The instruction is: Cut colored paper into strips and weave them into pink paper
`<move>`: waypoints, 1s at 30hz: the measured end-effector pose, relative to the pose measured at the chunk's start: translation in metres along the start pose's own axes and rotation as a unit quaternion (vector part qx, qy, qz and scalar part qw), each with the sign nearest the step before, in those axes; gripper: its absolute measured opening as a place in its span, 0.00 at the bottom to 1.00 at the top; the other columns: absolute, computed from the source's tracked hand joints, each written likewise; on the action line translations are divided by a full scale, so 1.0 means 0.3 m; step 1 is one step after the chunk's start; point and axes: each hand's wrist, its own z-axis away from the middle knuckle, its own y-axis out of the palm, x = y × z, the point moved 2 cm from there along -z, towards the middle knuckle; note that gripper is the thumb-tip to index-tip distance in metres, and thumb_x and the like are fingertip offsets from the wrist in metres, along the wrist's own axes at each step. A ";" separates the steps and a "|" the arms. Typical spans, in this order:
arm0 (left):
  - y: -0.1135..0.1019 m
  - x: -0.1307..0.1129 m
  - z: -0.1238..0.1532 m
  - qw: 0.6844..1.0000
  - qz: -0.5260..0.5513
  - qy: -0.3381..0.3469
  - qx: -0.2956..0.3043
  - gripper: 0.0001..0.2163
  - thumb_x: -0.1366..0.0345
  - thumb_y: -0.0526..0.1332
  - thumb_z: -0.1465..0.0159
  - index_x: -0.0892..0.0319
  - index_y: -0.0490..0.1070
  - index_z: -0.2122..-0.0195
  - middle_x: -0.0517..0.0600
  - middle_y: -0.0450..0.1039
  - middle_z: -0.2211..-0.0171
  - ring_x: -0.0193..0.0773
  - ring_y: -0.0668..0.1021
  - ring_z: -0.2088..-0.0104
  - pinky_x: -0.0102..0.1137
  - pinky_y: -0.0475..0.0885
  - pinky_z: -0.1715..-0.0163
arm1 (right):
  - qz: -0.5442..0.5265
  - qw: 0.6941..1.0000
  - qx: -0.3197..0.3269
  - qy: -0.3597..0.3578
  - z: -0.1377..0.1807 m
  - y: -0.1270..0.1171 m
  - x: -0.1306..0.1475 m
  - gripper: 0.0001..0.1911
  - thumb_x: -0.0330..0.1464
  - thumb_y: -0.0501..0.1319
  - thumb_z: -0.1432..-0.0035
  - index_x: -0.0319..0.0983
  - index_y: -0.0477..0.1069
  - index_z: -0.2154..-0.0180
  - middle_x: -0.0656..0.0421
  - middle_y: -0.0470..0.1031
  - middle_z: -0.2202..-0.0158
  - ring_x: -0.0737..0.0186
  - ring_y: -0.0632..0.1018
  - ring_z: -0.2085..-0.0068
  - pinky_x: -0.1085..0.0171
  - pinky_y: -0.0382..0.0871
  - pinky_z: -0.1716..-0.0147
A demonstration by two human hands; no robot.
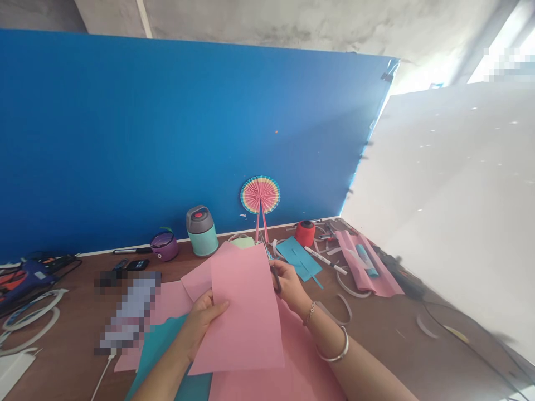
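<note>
A sheet of pink paper is held up in front of me. My left hand grips its left side, thumb on top and the other fingers behind. In my right hand is a pair of scissors, with the fingers wrapped around the dark handles. The blades point up and away along the sheet's upper right edge; whether they touch the paper I cannot tell. Below lie more pink paper and a teal sheet. A folded pink paper fan with two pink sticks stands against the blue panel.
At the back stand a teal and grey flask, a purple pot and a red container. Blue paper, a white marker and crumpled pink paper lie right. Left are a blurred phone and a glue gun.
</note>
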 end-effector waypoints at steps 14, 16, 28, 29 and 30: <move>-0.007 -0.011 0.013 0.997 -0.038 0.008 0.062 0.19 0.65 0.70 0.52 0.60 0.72 0.58 0.55 0.78 0.60 0.49 0.79 0.59 0.39 0.73 0.61 | -0.007 1.000 -0.005 -0.017 -0.008 -0.089 0.045 0.15 0.40 0.64 0.53 0.38 0.68 0.66 0.65 0.63 0.78 0.72 0.62 0.79 0.70 0.54 0.81; -0.014 -0.015 0.015 0.997 -0.048 -0.008 0.057 0.21 0.64 0.70 0.53 0.60 0.72 0.57 0.55 0.78 0.59 0.49 0.79 0.59 0.37 0.73 0.63 | 0.005 1.000 0.024 0.001 -0.003 -0.075 0.036 0.14 0.37 0.66 0.57 0.38 0.66 0.69 0.67 0.59 0.80 0.73 0.59 0.80 0.71 0.51 0.82; -0.055 0.009 0.022 0.986 0.103 0.025 0.126 0.40 0.35 0.60 0.58 0.57 0.69 0.49 0.57 0.70 0.48 0.57 0.66 0.44 0.46 0.62 0.48 | -0.051 0.960 -0.236 -0.145 0.003 -0.084 0.054 0.12 0.37 0.62 0.53 0.40 0.60 0.70 0.67 0.54 0.78 0.72 0.56 0.78 0.70 0.52 0.81; -0.042 0.011 0.020 0.994 0.057 0.022 0.096 0.34 0.43 0.64 0.53 0.56 0.68 0.48 0.56 0.71 0.48 0.54 0.67 0.45 0.44 0.62 0.47 | -0.043 0.958 -0.238 -0.153 0.003 -0.085 0.054 0.12 0.37 0.62 0.52 0.40 0.60 0.70 0.67 0.54 0.78 0.72 0.57 0.78 0.71 0.53 0.81; -0.034 0.013 0.016 0.998 0.009 0.017 0.056 0.30 0.50 0.67 0.51 0.56 0.68 0.49 0.55 0.72 0.49 0.52 0.69 0.46 0.43 0.63 0.48 | -0.030 0.959 -0.234 -0.160 0.004 -0.085 0.053 0.12 0.37 0.62 0.52 0.40 0.60 0.70 0.67 0.55 0.78 0.72 0.57 0.78 0.71 0.54 0.81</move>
